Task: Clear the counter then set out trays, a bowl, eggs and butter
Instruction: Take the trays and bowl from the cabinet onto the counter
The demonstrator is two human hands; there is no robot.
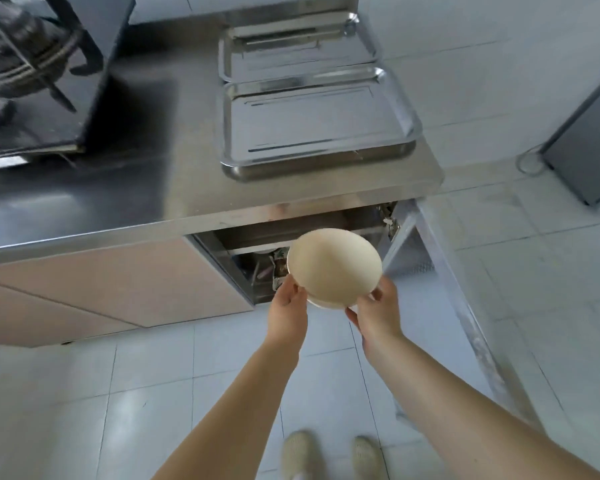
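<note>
The bowl [334, 265] hides most of the open cabinet's [257, 271] blurred, unidentifiable contents.

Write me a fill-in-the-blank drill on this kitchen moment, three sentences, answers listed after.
1. Both hands hold a cream ____ in front of the open cabinet.
2. ____ steel trays sit on the counter.
3. The left hand and right hand grip the bowl's ____.

Missing words: bowl; Two; rim

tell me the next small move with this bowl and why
Probably lift the bowl up onto the bare counter beside the near tray. Both the left hand and right hand grip it below counter height; two trays already sit there.
</note>
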